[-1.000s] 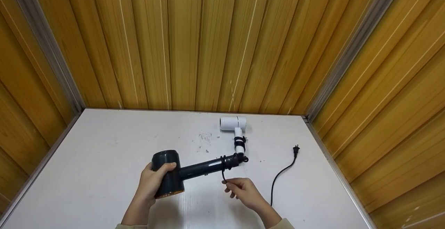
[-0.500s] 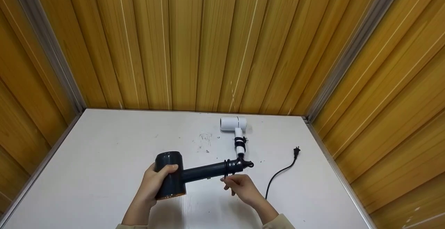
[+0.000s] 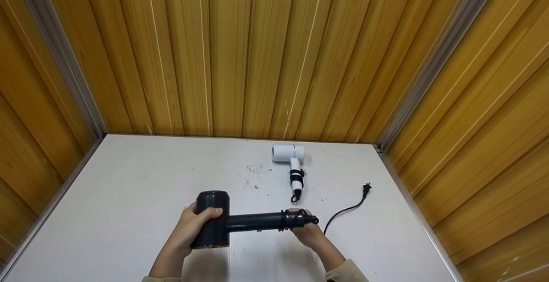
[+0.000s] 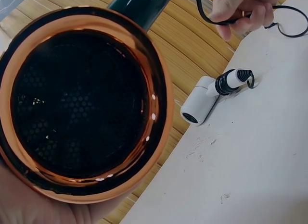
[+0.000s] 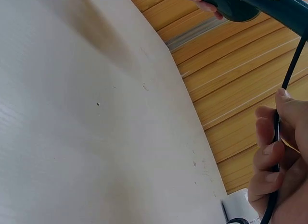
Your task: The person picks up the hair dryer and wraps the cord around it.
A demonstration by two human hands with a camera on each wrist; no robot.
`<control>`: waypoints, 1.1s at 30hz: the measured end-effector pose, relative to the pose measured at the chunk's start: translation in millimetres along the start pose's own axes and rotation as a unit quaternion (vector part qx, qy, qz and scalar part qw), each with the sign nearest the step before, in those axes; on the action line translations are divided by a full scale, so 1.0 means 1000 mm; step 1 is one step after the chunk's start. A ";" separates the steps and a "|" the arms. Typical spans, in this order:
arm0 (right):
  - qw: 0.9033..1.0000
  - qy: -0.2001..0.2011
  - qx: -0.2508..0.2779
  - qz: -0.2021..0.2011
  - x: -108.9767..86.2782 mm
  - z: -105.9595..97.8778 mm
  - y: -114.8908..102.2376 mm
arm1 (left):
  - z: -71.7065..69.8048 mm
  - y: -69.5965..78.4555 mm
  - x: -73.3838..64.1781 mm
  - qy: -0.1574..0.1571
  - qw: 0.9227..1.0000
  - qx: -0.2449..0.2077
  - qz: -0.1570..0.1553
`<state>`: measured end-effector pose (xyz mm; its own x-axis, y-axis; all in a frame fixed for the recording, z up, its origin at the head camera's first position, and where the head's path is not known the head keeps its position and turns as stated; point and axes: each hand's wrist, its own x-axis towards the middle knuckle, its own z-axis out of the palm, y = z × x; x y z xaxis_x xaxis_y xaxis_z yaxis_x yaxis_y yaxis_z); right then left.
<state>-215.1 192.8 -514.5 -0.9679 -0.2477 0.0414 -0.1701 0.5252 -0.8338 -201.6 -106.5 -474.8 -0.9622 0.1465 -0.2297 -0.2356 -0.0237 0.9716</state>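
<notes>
My left hand (image 3: 188, 228) grips the barrel of a dark teal hair dryer (image 3: 211, 220), thumb on its near side. The left wrist view faces one end of the barrel, with a copper ring (image 4: 162, 106) around a dark grille. The handle (image 3: 255, 222) points right, nearly level above the table, with several turns of black cord around its far end. Behind that end, my right hand (image 3: 309, 234) is partly hidden. In the right wrist view its thumb and curled fingers hold the black cord (image 5: 292, 65), which runs taut up to the handle.
A white hair dryer (image 3: 288, 153), black cord bundled on its handle, lies towards the back of the white table (image 3: 128, 213). Right of my hands, the loose cord (image 3: 339, 213) trails to a two-prong plug (image 3: 366, 188). Wood-patterned panels (image 3: 240, 59) enclose the back and sides.
The dark dryer's handle has swung down to nearly level. My right hand has carried the cord from the near side of the handle round behind it. The trailing cord has shifted slightly.
</notes>
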 end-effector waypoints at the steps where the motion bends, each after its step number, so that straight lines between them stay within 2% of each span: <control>1: 1.000 -0.003 0.018 -0.004 0.000 -0.002 -0.003 | 0.000 0.000 0.000 -0.001 1.000 0.002 -0.002; 3: 0.998 -0.007 0.062 -0.010 0.000 -0.005 -0.009 | -0.001 0.000 0.000 0.000 1.000 0.008 -0.005; 6: 0.990 -0.017 0.140 -0.002 -0.001 -0.010 -0.020 | -0.001 -0.001 0.000 0.003 1.000 0.014 -0.010; 10: 0.991 -0.010 0.134 0.005 -0.001 -0.014 -0.025 | -0.002 -0.002 0.001 -0.005 1.000 0.022 -0.012; 14: 0.994 0.002 0.105 0.004 0.003 -0.015 -0.018 | -0.003 -0.002 0.001 -0.012 0.999 0.036 -0.009; 18: 0.997 0.009 0.078 -0.006 0.006 -0.017 -0.013 | -0.003 -0.002 0.002 -0.006 0.998 0.058 -0.008; 27: 0.998 -0.023 0.044 -0.040 -0.003 -0.032 -0.041 | -0.004 -0.003 0.004 -0.013 0.996 0.091 0.001; 29: 0.998 -0.029 0.039 -0.049 -0.003 -0.035 -0.042 | -0.004 -0.004 0.004 -0.015 0.995 0.095 0.003; 33: 0.998 -0.040 0.028 -0.049 0.003 -0.037 -0.029 | -0.003 -0.004 0.004 -0.011 0.995 0.097 0.002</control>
<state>-219.4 207.0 -469.5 -0.9294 -0.3599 0.0819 -0.2500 0.4506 -0.8570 -204.5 -109.3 -480.0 -0.9592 0.1687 -0.2268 -0.1991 0.1665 0.9657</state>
